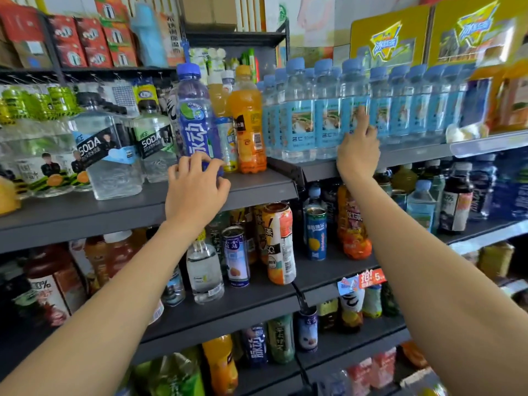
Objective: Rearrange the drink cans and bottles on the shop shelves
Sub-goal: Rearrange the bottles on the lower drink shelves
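Step in hand: straightening the upper shelf rows. My left hand (197,184) grips the base of the tall clear plastic bottle with the blue cap and blue label (194,118), fingers curled round its lower part where it stands on the dark grey metal shelf (114,212). My right hand (358,150) reaches up to the row of small clear water bottles with pale blue caps and labels (328,110); its index finger is extended and touches one label, and the other fingers lie against the bottle fronts. It holds nothing.

Next move, as I judge it: slide or lift the blue-labelled bottle into line. This calls for a firm low grip and a level path, because the orange plastic juice bottle (248,121) stands just to the right of my left hand and could be knocked. The right hand should press the water row back evenly.

Surface: tiered shelving. Left of my left hand stand square clear soda-water bottles (108,150). Below both hands are mixed drink cans and bottles (257,247). Above my right hand are yellow display cartons (391,35).
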